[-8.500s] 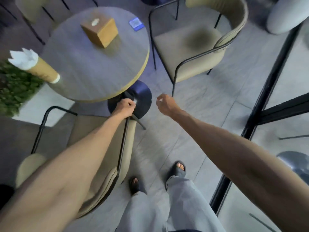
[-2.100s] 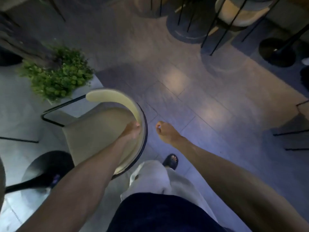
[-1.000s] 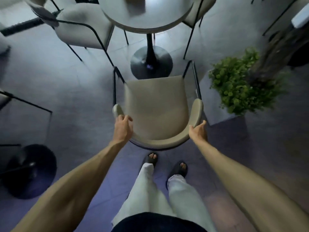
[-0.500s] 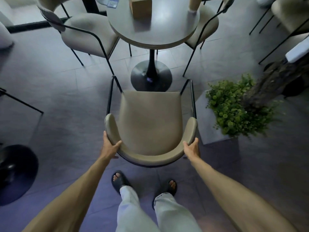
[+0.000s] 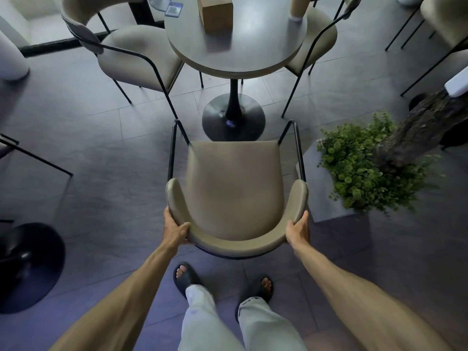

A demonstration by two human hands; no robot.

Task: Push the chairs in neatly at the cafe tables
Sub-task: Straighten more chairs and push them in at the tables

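Note:
A beige padded chair (image 5: 234, 183) with a thin black metal frame stands right in front of me, its curved backrest nearest me and its seat facing a round grey cafe table (image 5: 253, 50). The seat's front edge lies short of the table's black disc base (image 5: 234, 120). My left hand (image 5: 174, 230) grips the left end of the backrest. My right hand (image 5: 298, 230) grips the right end. Two more beige chairs sit at the table, one at its left (image 5: 136, 57) and one at its right (image 5: 314, 39).
A grey planter with a green bush and a tree trunk (image 5: 364, 168) stands close to the chair's right side. A wooden tissue box (image 5: 215, 11) sits on the table. Another table's black base (image 5: 27, 264) lies on the floor at the left. More chairs stand at the upper right (image 5: 445, 24).
I walked round from the chair's side to stand behind it. Both hands slid from the top of the backrest down to its two ends. The table has come more fully into view.

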